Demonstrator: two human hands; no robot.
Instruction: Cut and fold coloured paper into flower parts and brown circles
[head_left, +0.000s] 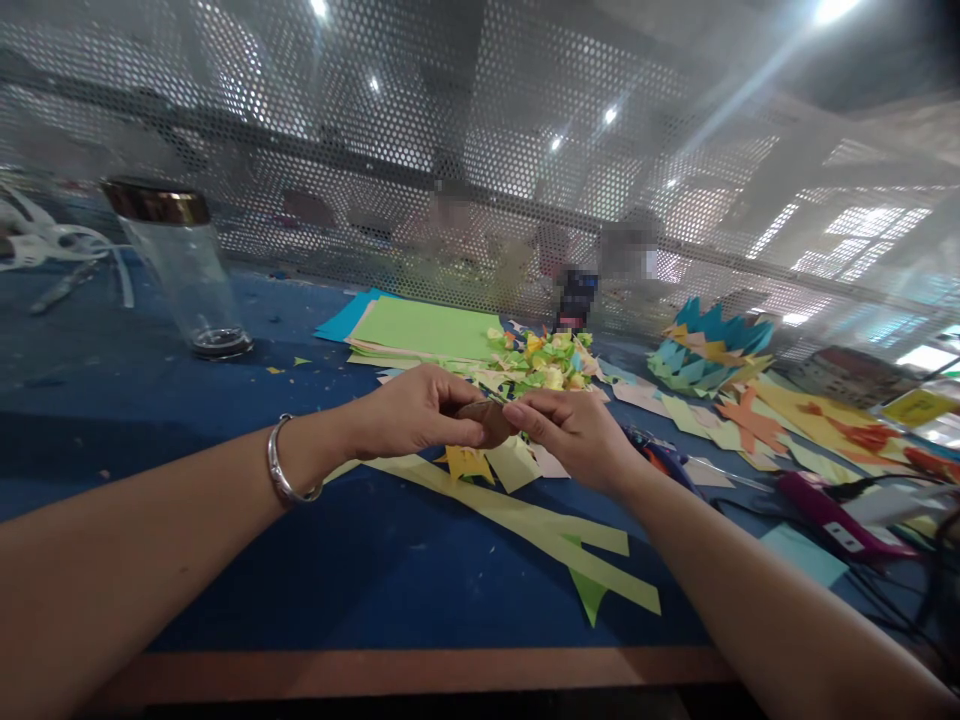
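Note:
Over the middle of the blue table, my left hand [412, 412] and my right hand [581, 437] meet around a small folded or curled piece of paper [496, 424], olive-brown in the shade. Thumbs and fingers of both hands pinch it; part of it is hidden by the fingers. A silver bangle [279, 462] circles my left wrist. Below the hands lie long pale-green paper strips [525, 525], a green paper scrap [589, 590] and a yellow cut paper shape [466, 463]. Just behind them is a heap of small green and yellow paper pieces [551, 360].
Coloured sheets [431, 325] are stacked behind the hands. A glass bottle [195, 275] stands at left, near white scissors [67, 240]. To the right are a paper crown [709, 345], an orange paper shape [752, 422], a purple power strip [832, 515] and cables. A perforated screen [337, 180] runs behind.

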